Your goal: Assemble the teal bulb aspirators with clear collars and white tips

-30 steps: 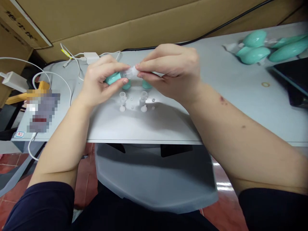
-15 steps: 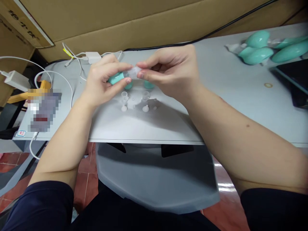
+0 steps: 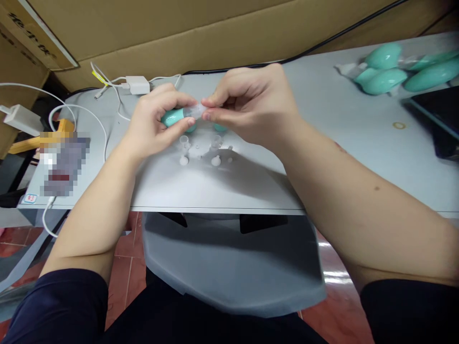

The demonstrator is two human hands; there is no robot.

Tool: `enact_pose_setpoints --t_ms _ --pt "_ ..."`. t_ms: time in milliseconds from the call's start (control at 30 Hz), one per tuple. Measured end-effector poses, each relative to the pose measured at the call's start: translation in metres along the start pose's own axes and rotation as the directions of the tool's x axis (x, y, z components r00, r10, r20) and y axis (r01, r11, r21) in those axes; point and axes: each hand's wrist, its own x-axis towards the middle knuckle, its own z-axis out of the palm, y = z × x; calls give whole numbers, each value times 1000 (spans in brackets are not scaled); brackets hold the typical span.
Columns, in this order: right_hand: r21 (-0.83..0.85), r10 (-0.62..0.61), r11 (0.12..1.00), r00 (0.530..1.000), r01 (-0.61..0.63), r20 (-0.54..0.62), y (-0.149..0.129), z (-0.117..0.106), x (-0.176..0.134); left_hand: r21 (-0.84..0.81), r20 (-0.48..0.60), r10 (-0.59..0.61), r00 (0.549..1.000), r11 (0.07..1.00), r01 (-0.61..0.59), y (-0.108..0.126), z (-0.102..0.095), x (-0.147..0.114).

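Note:
My left hand [image 3: 150,122] is wrapped round a turquoise squeeze bulb [image 3: 172,117], which lies sideways with its clear plastic nozzle [image 3: 192,111] pointing right. Thumb and forefinger of my right hand [image 3: 251,102] pinch the translucent tip at the nozzle's far end. Just beyond the hands, another turquoise bulb [image 3: 220,127] stands on the table, mostly hidden. On the near side are a clear plastic cup-like part [image 3: 184,142] and a second clear part [image 3: 216,141]. Small white tips [image 3: 184,160] and several tiny translucent pieces lie around them.
More turquoise bulbs [image 3: 385,81] in clear wrapping lie at the back right beside a dark tablet-like device [image 3: 444,119]. At left are a blurred-out phone [image 3: 66,167], white chargers [image 3: 138,85] with cables, and a yellow object [image 3: 64,131]. A cardboard wall [image 3: 179,38] closes the back.
Both hands keep their hold on the bulb and its tip. The right hand has shifted and turned slightly at the tip; the whole view has moved a little.

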Motion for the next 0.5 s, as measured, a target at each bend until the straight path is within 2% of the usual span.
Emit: enact_pose_setpoints --t_ms 133,233,400,500 --pt "83 17 996 1000 -16 -14 -2 2 2 16 22 -37 999 999 36 6 -2 0" --pt "227 27 973 1000 -27 1 -1 2 2 31 37 -53 998 998 52 3 -1 0" --pt "571 127 807 988 -153 85 2 4 5 15 -1 -23 1000 1000 23 0 0 1" --pt "614 183 757 975 -223 129 2 4 4 4 -22 -23 999 1000 23 2 -1 3"
